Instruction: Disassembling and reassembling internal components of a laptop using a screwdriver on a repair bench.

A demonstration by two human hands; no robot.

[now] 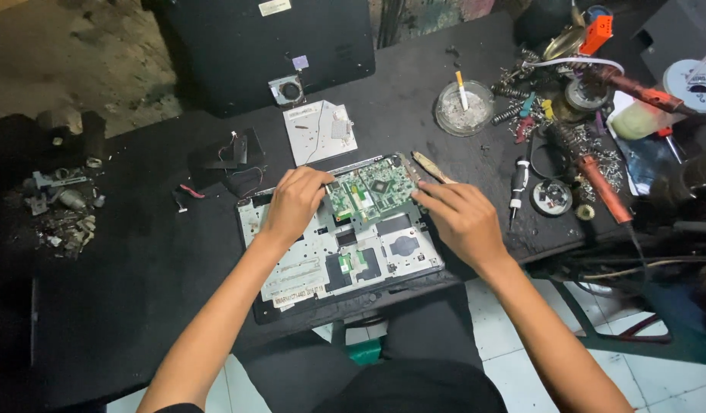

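Observation:
An opened laptop base [368,264] lies on the black table [139,268] with its silver inner frame showing. A green circuit board [372,190] sits tilted in its upper part. My left hand [295,203] grips the board's left edge with thumb and fingers. On the board's right edge rests my right hand [460,214], fingers closed on it. A tool with a pale handle [431,166] lies just beyond my right fingers.
A black laptop lid [269,46] and a small fan [288,90] lie at the back, a silver metal plate [314,134] before them. A glass ashtray [464,107], soldering irons [601,183], screwdrivers and springs crowd the right. Loose parts [62,206] lie at left.

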